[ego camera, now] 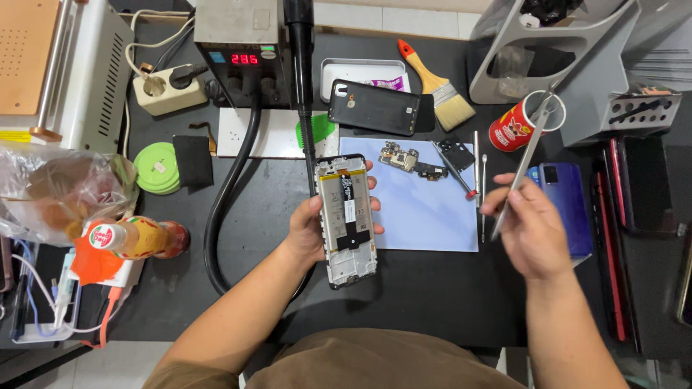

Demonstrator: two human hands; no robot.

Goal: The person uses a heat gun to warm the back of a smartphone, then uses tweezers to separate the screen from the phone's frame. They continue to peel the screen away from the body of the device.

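1. Head view, left hand (311, 229): it is closed around an opened phone (347, 220), gripping the frame by its long edges. The phone is held face down above the dark tabletop (432, 288), back cover off, with the battery and inner parts exposed.
2. Head view, right hand (530, 227): fingers are pinched on a pair of metal tweezers (520, 169), which slant up and away toward the red can (513, 128). The hand is well apart from the phone.
3. Between the hands lies a pale blue mat (425, 216). On it rest a small circuit board (404, 158), a black camera cover piece (455, 153) and a red-tipped screwdriver (454, 171).
4. Behind the mat lie a black phone back (373, 106) and a paintbrush with an orange handle (436, 83).
5. A blue phone (566, 205) lies just beside the right hand.
6. A hot-air station with a red display (241, 54) stands at the rear; its black hose (227, 194) curves down past the left hand.
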